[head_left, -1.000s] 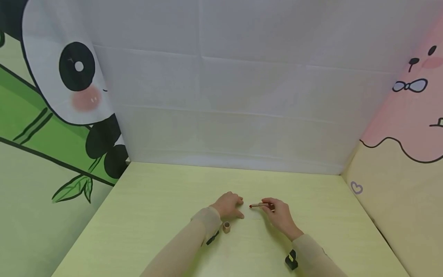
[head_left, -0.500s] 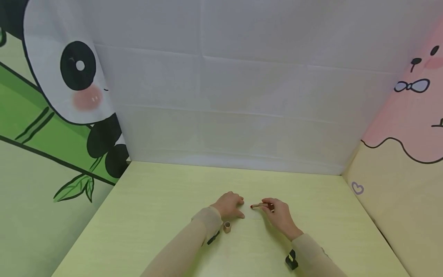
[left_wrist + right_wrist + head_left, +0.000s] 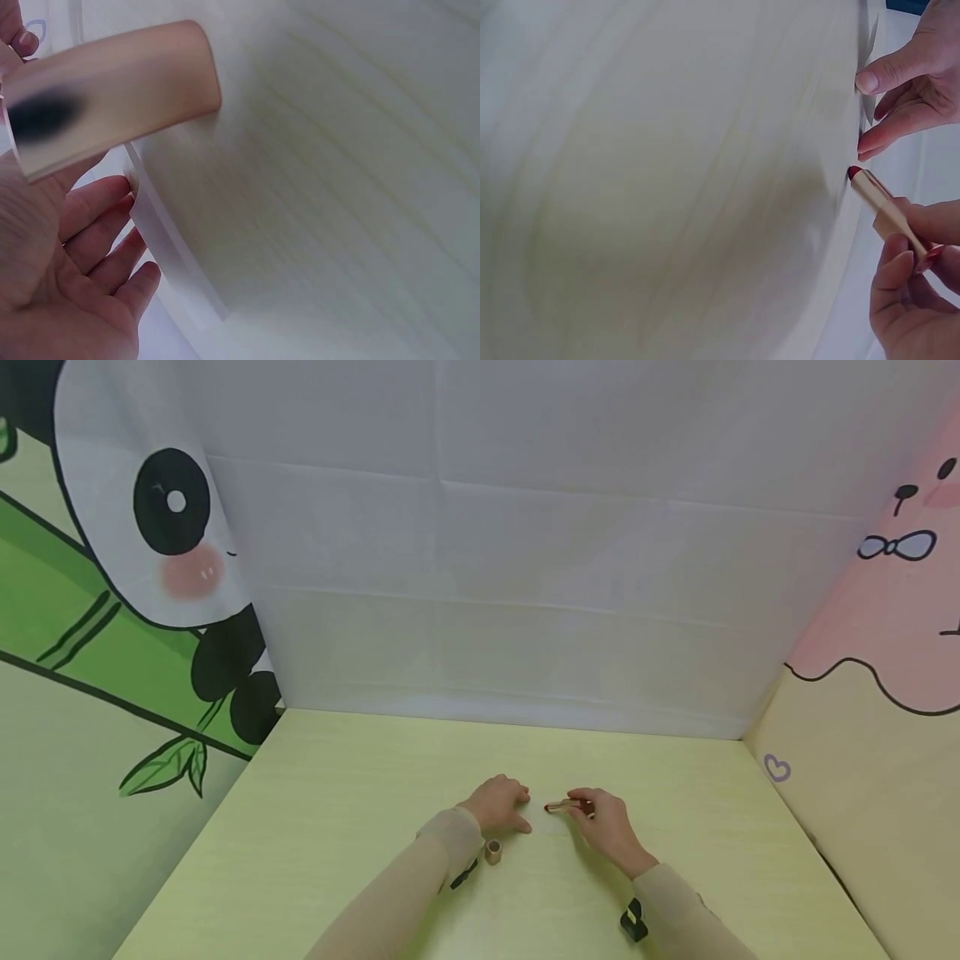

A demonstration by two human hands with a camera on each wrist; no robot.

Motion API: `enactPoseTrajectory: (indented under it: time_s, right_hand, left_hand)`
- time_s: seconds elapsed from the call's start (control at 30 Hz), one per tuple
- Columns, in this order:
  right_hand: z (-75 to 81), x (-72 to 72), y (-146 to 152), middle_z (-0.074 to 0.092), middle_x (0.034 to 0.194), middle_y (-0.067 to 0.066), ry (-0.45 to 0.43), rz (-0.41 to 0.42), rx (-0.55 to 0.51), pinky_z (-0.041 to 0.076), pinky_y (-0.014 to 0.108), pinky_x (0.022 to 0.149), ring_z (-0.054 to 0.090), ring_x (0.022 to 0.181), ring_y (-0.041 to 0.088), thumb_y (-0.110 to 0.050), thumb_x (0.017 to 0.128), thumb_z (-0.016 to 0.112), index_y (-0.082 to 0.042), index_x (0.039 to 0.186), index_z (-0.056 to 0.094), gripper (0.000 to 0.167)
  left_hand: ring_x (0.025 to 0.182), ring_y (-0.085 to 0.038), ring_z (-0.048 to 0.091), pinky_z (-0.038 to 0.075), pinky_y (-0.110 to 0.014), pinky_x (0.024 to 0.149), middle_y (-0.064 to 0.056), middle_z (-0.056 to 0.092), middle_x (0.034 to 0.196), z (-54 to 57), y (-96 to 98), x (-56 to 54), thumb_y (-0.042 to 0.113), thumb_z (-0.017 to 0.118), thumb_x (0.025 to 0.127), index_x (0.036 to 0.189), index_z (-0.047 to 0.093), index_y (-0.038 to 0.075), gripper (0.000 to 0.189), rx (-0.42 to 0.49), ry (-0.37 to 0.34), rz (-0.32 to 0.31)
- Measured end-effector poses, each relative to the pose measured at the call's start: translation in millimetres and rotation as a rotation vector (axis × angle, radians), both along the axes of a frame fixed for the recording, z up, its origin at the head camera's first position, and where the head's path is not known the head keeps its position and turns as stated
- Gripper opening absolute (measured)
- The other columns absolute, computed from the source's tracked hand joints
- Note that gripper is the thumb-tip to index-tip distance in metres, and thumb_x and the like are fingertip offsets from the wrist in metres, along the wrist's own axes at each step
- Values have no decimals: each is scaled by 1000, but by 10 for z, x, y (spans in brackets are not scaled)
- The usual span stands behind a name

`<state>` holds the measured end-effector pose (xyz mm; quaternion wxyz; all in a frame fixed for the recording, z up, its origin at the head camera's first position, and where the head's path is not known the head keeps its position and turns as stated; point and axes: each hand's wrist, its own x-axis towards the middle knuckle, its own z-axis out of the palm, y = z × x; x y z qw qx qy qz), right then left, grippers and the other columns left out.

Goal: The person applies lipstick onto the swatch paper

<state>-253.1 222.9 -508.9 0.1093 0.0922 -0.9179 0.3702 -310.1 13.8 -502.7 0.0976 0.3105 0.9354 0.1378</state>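
Gold-toned casing gives the lipstick (image 3: pixel 886 214) a stiff, smooth body that will probably feel light between the fingers and, being glossy, may be a little slippery. Its exposed dark red bullet (image 3: pixel 854 172) looks like the fragile part, soft enough to smear or dent, so the sound place to take hold is the casing, well back from that tip. The right hand (image 3: pixel 606 827) does so: thumb and fingers close in a pinch around the rear of the casing, with the bullet jutting forward out of the grip toward the other hand; whether it touches the surface beneath cannot be told. The tube is slim and narrow ahead of the fingers, wider where they meet it, and shows a shiny reddish end behind them. Across from the grip, the left hand (image 3: pixel 497 803) holds nothing in its grasp, its thumb and fingers spread apart and resting at a thin white sheet (image 3: pixel 176 247), apparently paper. Farther from the grip, just beside the left wrist, the lipstick cap (image 3: pixel 492 852) stands upright on the pale yellow tabletop (image 3: pixel 360 777), mouth upward, a short, rigid, copper-gold sleeve that would be easiest to lift by its sides.
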Motion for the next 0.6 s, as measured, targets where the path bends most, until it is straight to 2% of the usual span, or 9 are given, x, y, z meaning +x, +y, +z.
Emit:
enactPoseTrajectory:
  time_s: [0.17,0.6]
  right_hand:
    - [36,7,-5,64,85,3,-2,8,21,50,29,65,60,74,14,0,83,71,3,104,69,21]
    - [70,33,-29,59,76,-2,-57,19,31,46,27,59,54,69,12,3,82,70,0,97,71,16]
  left_hand:
    - [116,-21,50,37,-30,99,1,57,129,17,6,5,40,78,78,121,66,11,54,6,-10,4]
    - [115,-21,51,37,-29,98,2,58,128,-32,12,-18,41,79,76,120,67,11,54,7,1,13]
